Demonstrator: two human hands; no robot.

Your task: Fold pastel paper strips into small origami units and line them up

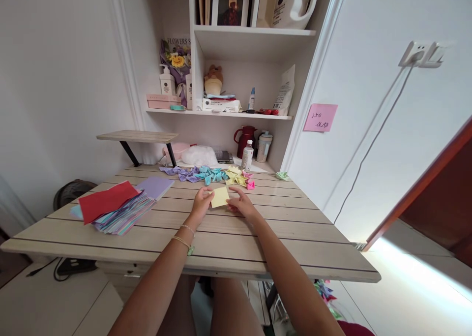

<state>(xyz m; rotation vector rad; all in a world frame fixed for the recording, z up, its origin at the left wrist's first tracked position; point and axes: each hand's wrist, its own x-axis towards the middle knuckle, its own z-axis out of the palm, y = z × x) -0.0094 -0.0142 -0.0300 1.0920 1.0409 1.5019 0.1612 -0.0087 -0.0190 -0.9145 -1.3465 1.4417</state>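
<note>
A small pale yellow square of paper [220, 197] is held up just above the table between my two hands. My left hand [202, 200] pinches its left edge between thumb and fingers. At the paper's lower right edge, my right hand [241, 202] grips with the thumb, its index finger raised over the corner. Beyond the hands runs a row of folded paper pieces: purple ones [189, 174], blue ones [212, 174], yellow ones [236, 175] and a pink one [250, 184]. A light green folded piece [282, 175] lies apart at the right.
On the table's left lie a stack of coloured paper strips [127, 213], a red sheet [106, 200] and purple paper [157, 186]. A bottle [247, 155], a dark red jug [245, 140] and a tumbler [264, 146] stand at the back. A small raised shelf [138, 136] is at the back left.
</note>
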